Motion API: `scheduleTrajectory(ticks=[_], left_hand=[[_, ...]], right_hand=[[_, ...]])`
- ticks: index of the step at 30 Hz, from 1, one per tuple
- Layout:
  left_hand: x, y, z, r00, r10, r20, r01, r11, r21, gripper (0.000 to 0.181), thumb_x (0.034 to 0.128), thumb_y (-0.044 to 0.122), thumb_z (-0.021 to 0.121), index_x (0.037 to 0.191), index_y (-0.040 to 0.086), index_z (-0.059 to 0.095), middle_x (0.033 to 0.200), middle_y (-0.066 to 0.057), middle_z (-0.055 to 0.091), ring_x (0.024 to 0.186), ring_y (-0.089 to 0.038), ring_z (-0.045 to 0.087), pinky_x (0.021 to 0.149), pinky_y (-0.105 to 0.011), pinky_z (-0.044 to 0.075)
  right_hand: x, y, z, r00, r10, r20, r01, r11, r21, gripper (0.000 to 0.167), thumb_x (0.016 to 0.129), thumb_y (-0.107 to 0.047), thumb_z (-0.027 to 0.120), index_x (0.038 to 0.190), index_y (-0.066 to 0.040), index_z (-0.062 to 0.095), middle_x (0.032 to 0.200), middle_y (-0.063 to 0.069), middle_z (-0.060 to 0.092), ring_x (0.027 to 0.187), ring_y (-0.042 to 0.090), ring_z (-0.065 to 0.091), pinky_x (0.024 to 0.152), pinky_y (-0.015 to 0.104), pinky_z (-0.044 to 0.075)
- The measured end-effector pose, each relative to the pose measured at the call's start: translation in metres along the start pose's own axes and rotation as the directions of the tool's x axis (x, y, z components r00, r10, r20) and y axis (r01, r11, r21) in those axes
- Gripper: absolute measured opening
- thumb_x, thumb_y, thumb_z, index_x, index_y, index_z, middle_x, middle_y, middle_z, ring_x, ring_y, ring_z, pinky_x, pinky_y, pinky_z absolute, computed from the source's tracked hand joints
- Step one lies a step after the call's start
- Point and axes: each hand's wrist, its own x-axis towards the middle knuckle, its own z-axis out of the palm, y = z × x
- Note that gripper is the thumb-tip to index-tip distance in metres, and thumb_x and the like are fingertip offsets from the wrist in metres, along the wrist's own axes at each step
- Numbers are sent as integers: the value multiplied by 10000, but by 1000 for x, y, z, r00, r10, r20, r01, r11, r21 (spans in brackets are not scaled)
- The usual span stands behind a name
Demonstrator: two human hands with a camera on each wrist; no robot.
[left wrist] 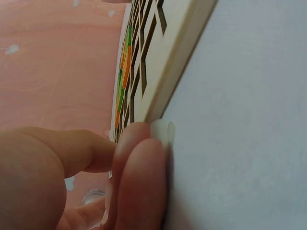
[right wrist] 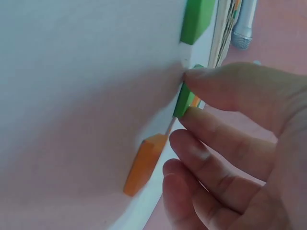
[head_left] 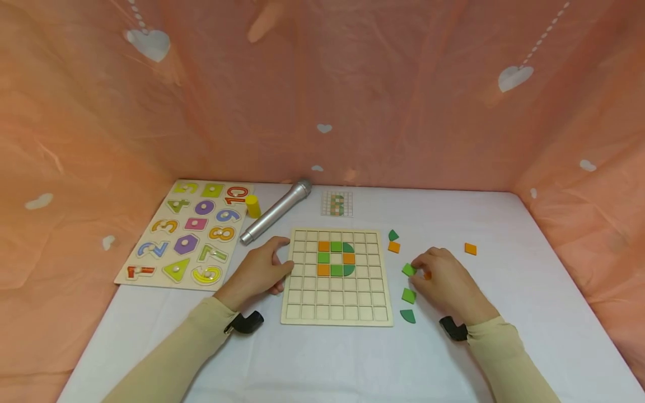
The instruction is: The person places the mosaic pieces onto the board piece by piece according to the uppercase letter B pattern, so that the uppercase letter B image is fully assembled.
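A wooden grid board (head_left: pixel 336 313) lies flat on the table, with orange, light green and dark green tiles set in its upper cells. My left hand (head_left: pixel 259 268) holds the board's left edge, thumb and fingers against it; the left wrist view shows fingertips (left wrist: pixel 141 163) at the board's side. Right of the board, my right hand (head_left: pixel 445 280) pinches a light green square tile (right wrist: pixel 183 98) between thumb and index finger, close to the tabletop. Beneath its other fingers lies an orange square tile (right wrist: pixel 145 165). Another light green square (head_left: pixel 409 295) is just nearer.
Dark green quarter-round tiles (head_left: pixel 407 316) and orange squares (head_left: pixel 471 248) lie loose at the right. Behind the board is a small pattern card (head_left: pixel 337 204). A silver microphone (head_left: pixel 276 212), a yellow cylinder (head_left: pixel 253 206) and a number puzzle board (head_left: pixel 166 268) occupy the left.
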Motion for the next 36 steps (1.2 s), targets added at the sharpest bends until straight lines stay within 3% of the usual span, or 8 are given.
scheduleTrajectory(ticks=[7,13,18,24,30,36], left_hand=[[0,-1,2,1000,-11,3,11,1000,-19,628,1019,177,714,1591,165,456,838,-107,648,583,-185,690,565,-324,627],[0,0,2,1000,-1,5,1,1000,-13,630,1015,177,715,1589,154,457,821,-105,655,578,-185,687,564,-325,626],[1,-1,2,1000,6,4,-6,1000,-10,624,1015,177,714,1584,149,462,817,-102,654,576,-184,686,562,-326,626],[2,-2,2,1000,0,-2,0,1000,-5,624,1016,182,716,1587,157,462,819,-100,654,578,-190,691,564,-322,623],[3,0,3,1000,-2,4,2,1000,-11,627,1019,179,717,1592,164,461,827,-106,650,583,-198,690,570,-323,625],[2,-1,1,1000,-4,-3,4,1000,18,631,1022,194,719,1596,170,457,824,-99,656,581,-193,692,570,-320,619]], right_hand=[[6,-5,-2,1000,-26,11,26,1000,4,215,909,-112,730,1105,-54,798,1122,73,743,1118,288,625,936,483,568],[14,-24,-3,999,-41,29,40,999,37,210,929,-130,716,1113,-56,786,1131,66,729,1164,282,617,1015,520,577],[28,-50,5,991,-131,22,130,990,48,203,916,-123,733,1098,-45,782,1121,74,730,1154,271,625,1005,480,587],[42,-91,17,966,-258,10,257,965,51,194,910,-131,780,1084,-47,792,1103,56,717,1108,243,638,952,421,601],[43,-119,33,951,-308,37,306,951,46,194,896,-169,848,1069,-94,805,1041,5,680,1073,192,616,910,366,604],[40,-129,47,937,-346,54,342,938,61,164,876,-141,832,1036,-113,812,1019,-10,687,1054,179,604,883,349,592]])
